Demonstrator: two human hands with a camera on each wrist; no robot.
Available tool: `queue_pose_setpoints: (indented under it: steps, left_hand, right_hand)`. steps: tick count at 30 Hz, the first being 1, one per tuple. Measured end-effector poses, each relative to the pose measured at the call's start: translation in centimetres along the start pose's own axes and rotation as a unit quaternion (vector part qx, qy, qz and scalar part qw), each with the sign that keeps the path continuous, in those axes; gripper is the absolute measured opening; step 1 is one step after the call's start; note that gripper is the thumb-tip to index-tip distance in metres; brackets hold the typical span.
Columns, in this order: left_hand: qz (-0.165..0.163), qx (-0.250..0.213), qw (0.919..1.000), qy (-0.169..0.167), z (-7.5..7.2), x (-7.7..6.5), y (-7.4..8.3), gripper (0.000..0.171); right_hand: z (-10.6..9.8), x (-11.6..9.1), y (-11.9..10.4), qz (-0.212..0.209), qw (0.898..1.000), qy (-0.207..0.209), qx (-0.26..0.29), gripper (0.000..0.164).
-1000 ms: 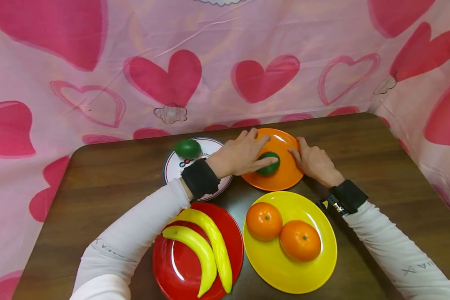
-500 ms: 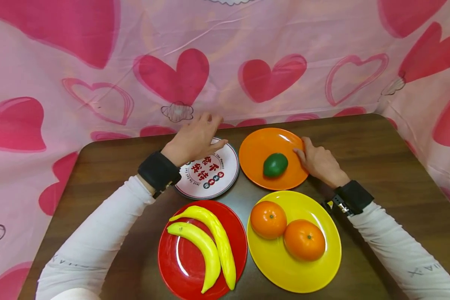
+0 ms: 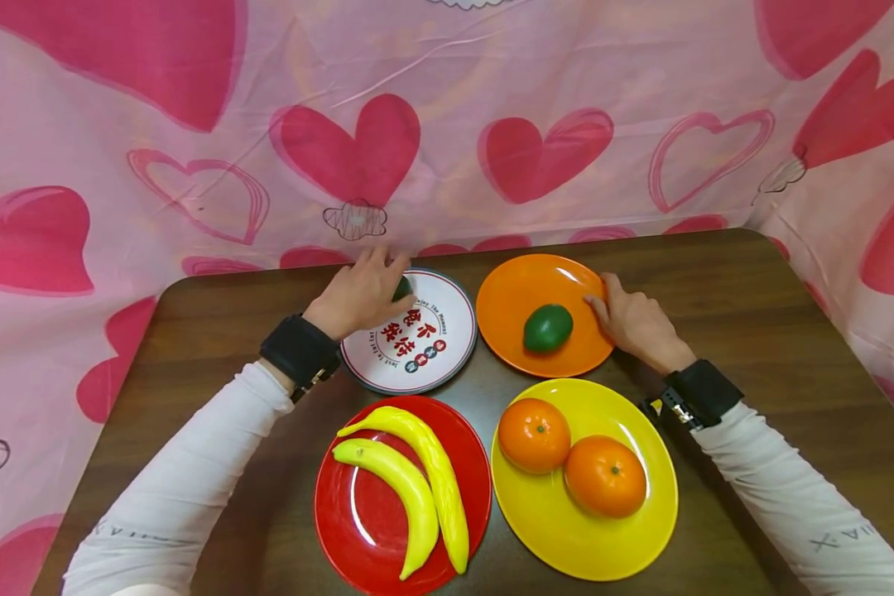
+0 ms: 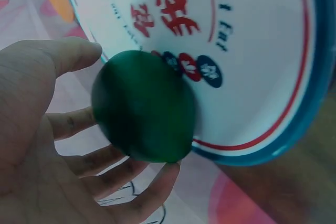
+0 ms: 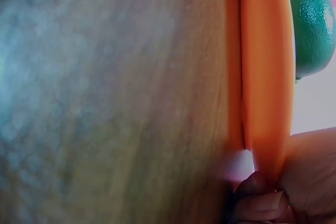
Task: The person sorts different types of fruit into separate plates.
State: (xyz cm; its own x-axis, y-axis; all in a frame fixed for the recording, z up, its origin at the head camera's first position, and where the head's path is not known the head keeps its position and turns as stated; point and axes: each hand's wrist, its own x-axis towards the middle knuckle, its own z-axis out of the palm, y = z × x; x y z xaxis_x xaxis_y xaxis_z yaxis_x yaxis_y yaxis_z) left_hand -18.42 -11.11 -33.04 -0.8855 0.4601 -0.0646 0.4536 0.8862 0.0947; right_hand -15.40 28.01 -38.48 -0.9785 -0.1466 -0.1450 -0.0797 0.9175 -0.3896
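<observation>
My left hand (image 3: pixel 361 294) reaches over the far left of the white plate (image 3: pixel 450 331), which has red lettering and a blue rim. Its fingers spread around a dark green lime-like fruit (image 4: pixel 144 106) on that plate; the thumb looks slightly apart from it. Most of this fruit is hidden by the hand in the head view. At the orange plate (image 3: pixel 510 298), my right hand (image 3: pixel 641 327) pinches the right rim, with fingertips (image 5: pixel 262 203) on its edge. A second green lime-like fruit (image 3: pixel 548 329) lies on the orange plate.
Nearer to me, a red plate (image 3: pixel 350 530) bears two bananas (image 3: pixel 410 488). To its right stands a yellow plate (image 3: pixel 566 550) with two oranges (image 3: pixel 606 476). A heart-patterned pink cloth (image 3: pixel 447 165) hangs behind the brown table (image 3: pixel 231 331).
My left hand has left the fruit on the orange plate and moved left to the fruit on the white plate. The right hand stays at the orange rim.
</observation>
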Motion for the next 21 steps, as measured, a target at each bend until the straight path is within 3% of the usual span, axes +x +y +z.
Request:
queue_pose_setpoints:
  steps: [6,9,15,21]
  left_hand:
    - [-0.025,-0.027,0.9984,-0.042,1.2,-0.3,-0.2,0.070]
    - [-0.022,-0.043,0.9972,-0.058,1.9,-0.3,-0.2,0.069]
    - [0.013,-0.059,0.9971,-0.046,3.0,0.0,-0.2,0.060]
    - [0.010,-0.057,0.9971,-0.049,3.2,0.4,-0.2,0.061]
  right_hand:
    - [0.0,-0.1,0.0,-0.002,1.000,-0.001,0.006,0.064]
    - [-0.1,-0.1,0.0,-0.002,1.000,-0.001,0.005,0.064]
    - [-0.1,-0.2,-0.1,-0.002,1.000,0.001,0.007,0.064]
    - [0.0,-0.2,0.0,-0.003,1.000,0.005,0.007,0.064]
